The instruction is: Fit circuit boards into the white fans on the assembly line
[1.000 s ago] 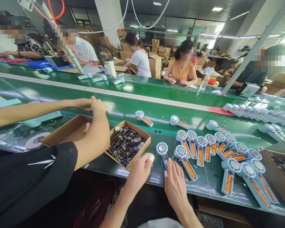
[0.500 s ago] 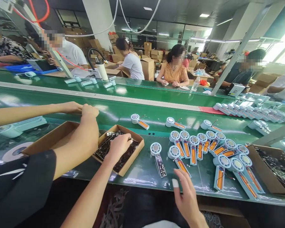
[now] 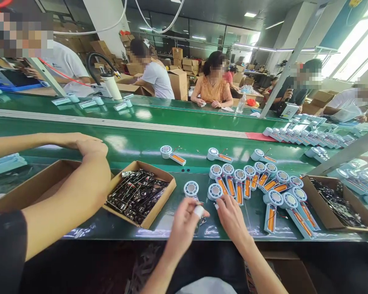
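Note:
My left hand (image 3: 184, 220) is pinched around a small circuit board (image 3: 199, 203), mostly hidden by the fingers. Under that hand lies a light-blue handheld fan body (image 3: 191, 188) with a board in its handle. My right hand (image 3: 232, 217) has its fingers closed at the handle of a second fan body (image 3: 215, 191), whose round head faces up and whose handle is covered. To the left, a cardboard box (image 3: 159, 206) holds loose black circuit boards (image 3: 138, 192). Several fan bodies with orange cells (image 3: 239, 183) lie bunched to the right.
A co-worker's arms (image 3: 70, 175) reach across another cardboard box (image 3: 27, 183) on the left. Three fan bodies (image 3: 213, 154) sit along the green belt (image 3: 135, 143). Another box of boards (image 3: 340, 200) stands at right, by a slanted metal post (image 3: 346, 151). People sit across the line.
My left hand has left the box of boards and moved right, over the nearest fan body. My right hand has moved forward to the neighbouring fan body. The view has shifted right.

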Demonstrator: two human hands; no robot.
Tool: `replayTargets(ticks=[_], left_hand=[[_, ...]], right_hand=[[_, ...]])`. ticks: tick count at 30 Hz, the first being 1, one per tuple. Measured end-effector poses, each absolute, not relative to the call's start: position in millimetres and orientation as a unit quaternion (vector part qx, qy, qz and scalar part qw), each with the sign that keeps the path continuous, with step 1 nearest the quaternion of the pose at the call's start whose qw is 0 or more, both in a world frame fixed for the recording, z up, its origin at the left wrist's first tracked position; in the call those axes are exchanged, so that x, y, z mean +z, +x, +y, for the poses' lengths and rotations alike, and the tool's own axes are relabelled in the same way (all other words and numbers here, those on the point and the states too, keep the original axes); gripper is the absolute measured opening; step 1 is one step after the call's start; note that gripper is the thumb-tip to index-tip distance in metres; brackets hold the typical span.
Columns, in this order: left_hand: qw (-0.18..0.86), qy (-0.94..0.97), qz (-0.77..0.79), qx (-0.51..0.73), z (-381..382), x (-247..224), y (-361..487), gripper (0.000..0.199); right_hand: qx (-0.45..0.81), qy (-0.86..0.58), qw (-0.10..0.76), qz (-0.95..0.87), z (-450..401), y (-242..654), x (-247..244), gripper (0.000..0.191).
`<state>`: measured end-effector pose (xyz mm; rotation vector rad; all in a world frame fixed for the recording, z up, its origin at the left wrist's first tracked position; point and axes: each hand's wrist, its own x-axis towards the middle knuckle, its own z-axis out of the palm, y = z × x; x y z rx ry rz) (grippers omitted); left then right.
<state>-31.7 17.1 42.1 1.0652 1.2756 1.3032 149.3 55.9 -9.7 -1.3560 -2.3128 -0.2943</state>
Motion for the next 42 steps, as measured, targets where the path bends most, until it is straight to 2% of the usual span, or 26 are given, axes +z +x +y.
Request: replayTargets(ticks=[2,4,7,11,13,16,22,27,33,42], left_hand=[[0.598,0.401,0.479,0.502,7,24,-1,0.023],[0.625,0.384,0.468,0.492,2,6,15,0.025],[0.576,0.41,0.507,0.493,-1,-13,10,0.023],[0.468,0.453,0.592,0.475,-4,-21,-24,0.026],[0.459,0.452,0.61,0.462,-7,-21,-36,0.028],[0.5,0.434,0.598,0.453,-13,-21,-38,0.032],[0.527,0.4,0.585,0.469,-22,-29,-27,0.036],[0.521,0.425,0.571,0.472,-18,-25,-28,0.032],[0.525,0.439,0.563,0.464,-14,-22,-31,0.037],[0.462,0.458,0.619,0.441,-15,-22,-32,0.034]], right_hand=[[-0.085,-0.481,0.243,-0.838,56,149,-11,0.028],[-0.036,-0.463,0.278,-0.841,55,153,-7,0.028],[0.049,-0.444,0.315,-0.838,48,158,-1,0.025],[0.098,-0.434,0.326,-0.834,36,154,0,0.023],[0.112,-0.433,0.338,-0.828,31,148,-3,0.024],[0.12,-0.44,0.35,-0.818,27,141,-7,0.027],[0.062,-0.4,0.33,-0.853,22,139,-6,0.03],[0.082,-0.385,0.357,-0.847,20,136,-4,0.028],[0.086,-0.396,0.291,-0.866,23,129,6,0.025],[0.064,-0.408,0.254,-0.875,21,120,10,0.024]])
